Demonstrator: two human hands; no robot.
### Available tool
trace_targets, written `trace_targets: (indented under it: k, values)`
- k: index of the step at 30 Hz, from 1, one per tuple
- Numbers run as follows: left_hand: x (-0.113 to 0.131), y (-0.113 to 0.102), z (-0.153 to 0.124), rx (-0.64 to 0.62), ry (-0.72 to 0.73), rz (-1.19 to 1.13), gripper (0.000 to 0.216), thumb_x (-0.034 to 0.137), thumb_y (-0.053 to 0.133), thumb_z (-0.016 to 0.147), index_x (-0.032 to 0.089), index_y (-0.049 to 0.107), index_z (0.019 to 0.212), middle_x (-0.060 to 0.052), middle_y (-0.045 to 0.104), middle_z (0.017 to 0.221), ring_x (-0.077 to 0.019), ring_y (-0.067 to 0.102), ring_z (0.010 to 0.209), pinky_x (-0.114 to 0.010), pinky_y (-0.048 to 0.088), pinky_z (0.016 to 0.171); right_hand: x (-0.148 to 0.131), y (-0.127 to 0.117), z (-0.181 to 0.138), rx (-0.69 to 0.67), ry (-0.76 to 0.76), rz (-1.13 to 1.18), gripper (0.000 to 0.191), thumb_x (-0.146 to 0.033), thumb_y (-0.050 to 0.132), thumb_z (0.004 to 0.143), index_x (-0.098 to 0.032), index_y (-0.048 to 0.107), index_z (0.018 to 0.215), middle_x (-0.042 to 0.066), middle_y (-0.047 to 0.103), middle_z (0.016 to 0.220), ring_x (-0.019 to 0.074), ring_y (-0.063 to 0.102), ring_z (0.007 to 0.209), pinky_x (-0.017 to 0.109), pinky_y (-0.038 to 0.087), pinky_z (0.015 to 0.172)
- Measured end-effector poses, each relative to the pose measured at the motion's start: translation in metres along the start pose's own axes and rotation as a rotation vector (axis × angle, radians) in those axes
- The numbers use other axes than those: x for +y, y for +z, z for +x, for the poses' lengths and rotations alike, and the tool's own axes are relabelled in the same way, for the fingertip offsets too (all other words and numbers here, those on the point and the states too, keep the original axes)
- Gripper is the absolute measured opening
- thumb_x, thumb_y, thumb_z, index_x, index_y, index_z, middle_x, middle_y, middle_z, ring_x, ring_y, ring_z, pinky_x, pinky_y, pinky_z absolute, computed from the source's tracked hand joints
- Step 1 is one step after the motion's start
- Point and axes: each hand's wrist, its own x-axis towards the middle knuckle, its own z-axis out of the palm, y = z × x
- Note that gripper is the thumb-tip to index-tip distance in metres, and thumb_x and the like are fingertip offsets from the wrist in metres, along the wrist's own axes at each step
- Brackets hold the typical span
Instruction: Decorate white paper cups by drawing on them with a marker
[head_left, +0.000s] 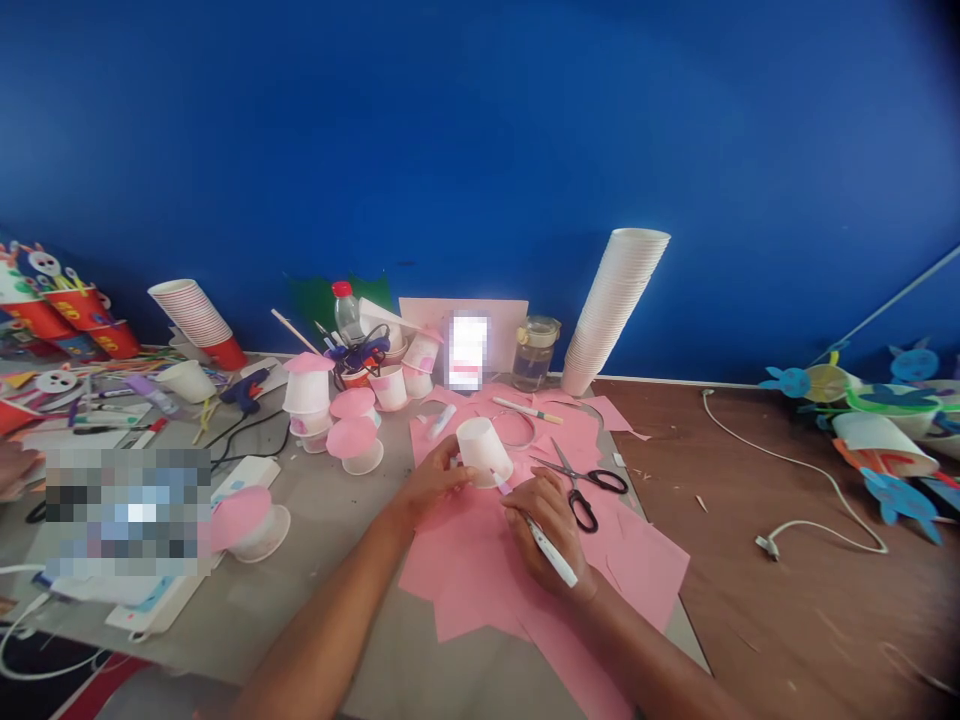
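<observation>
A white paper cup [484, 450] stands upside down on pink paper [480, 570], tilted slightly. My left hand [442, 478] is closed on its left side, fingers and thumb around the lower part. In my right hand [546, 530] is a white marker pen [551, 552], gripped like a pencil, its tip at the cup's lower right side. Black-handled scissors [581, 482] lie partly spread just right of that hand. Behind the cup are a pink paper ring [514, 430], another marker [527, 411] and a white pen cap or marker [442, 421].
A tall leaning stack of paper cups [616, 310], a glass jar [533, 352] and a propped phone [467, 350] stand behind. Cups with pink discs [354, 438], a power strip [191, 550] and a glue gun [246, 388] lie left. A white cable [795, 440] crosses the brown surface right.
</observation>
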Motion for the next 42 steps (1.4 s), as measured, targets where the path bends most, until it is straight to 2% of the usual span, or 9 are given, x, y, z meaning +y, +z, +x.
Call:
trace_targets:
  k: [8,17,21,29,35,42]
  values:
    - [-0.0023,-0.0024,0.0015,0.008,0.025,-0.058,0.057,0.038,0.077,0.069,0.021,0.057,0.119,0.0,0.055,0.089,-0.007,0.036,0.06,-0.024,0.027,0.055,-0.0006,-0.003,-0.0006,-0.004,0.015,-0.012,0.019,-0.005,0.049,0.084,-0.022,0.057,0.087,-0.002,0.062,0.069,0.0137,0.056,0.061,0.041,0.043,0.085]
    - [0.0035,0.0032,-0.0014,0.018,-0.001,0.006,0.055,0.038,0.078,0.067,0.02,0.058,0.116,0.003,0.054,0.073,-0.0095,0.041,0.062,-0.025,0.03,0.059,-0.0031,-0.0009,0.0,-0.022,-0.015,0.054,0.021,-0.005,0.051,0.084,-0.022,0.058,0.093,-0.001,0.062,0.073,0.0151,0.059,0.065,0.044,0.043,0.09]
    - [0.0054,0.005,-0.0027,0.014,-0.01,0.008,0.048,0.036,0.077,0.069,0.02,0.059,0.111,0.003,0.054,0.078,-0.0081,0.04,0.061,-0.025,0.03,0.058,0.0003,0.0028,-0.0008,-0.024,-0.023,0.036,0.023,-0.004,0.052,0.084,-0.022,0.059,0.095,0.0,0.064,0.075,0.0153,0.06,0.066,0.044,0.044,0.089]
    - [0.0001,-0.0014,0.0006,0.031,0.0,-0.029,0.053,0.04,0.077,0.068,0.021,0.058,0.114,0.001,0.055,0.088,-0.007,0.038,0.059,-0.025,0.027,0.056,-0.0002,-0.0009,-0.0023,-0.046,0.019,0.005,0.019,-0.005,0.05,0.084,-0.022,0.057,0.089,-0.002,0.063,0.071,0.014,0.059,0.063,0.042,0.042,0.088]
    - [0.0014,-0.0004,0.0004,-0.004,-0.006,0.005,0.058,0.041,0.077,0.069,0.021,0.056,0.119,0.003,0.054,0.081,-0.0079,0.038,0.06,-0.025,0.028,0.057,-0.0034,-0.0023,-0.0004,-0.023,-0.021,0.036,0.02,-0.005,0.05,0.084,-0.022,0.058,0.092,-0.001,0.062,0.072,0.0146,0.058,0.064,0.043,0.043,0.089]
    - [0.0027,0.0018,-0.0008,0.012,-0.011,0.039,0.053,0.037,0.076,0.07,0.021,0.057,0.117,0.0,0.057,0.089,-0.01,0.043,0.066,-0.026,0.032,0.062,-0.0012,0.001,-0.0003,-0.003,-0.006,0.053,0.022,-0.006,0.052,0.084,-0.023,0.06,0.096,0.0,0.065,0.076,0.0156,0.06,0.066,0.045,0.044,0.09]
